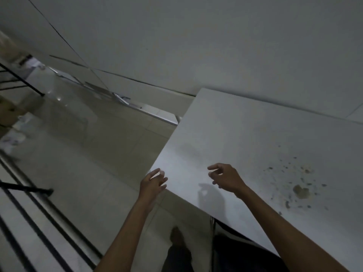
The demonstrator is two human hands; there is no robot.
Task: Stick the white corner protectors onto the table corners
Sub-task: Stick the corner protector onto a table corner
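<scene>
I see the left hand [154, 181] at the near left corner of the white counter [245, 134], fingers curled loosely at the counter's edge; whether it pinches a white corner protector I cannot tell, as the frame is blurred. The right hand [225, 177] hovers over the counter just inside that corner, fingers half-curled and holding nothing visible. Brown stains [300, 190] mark the counter toward its right side; no writing is legible.

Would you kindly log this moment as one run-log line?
left hand: at near table corner, something small and white at fingertips | right hand: open above table | stains: right
</scene>
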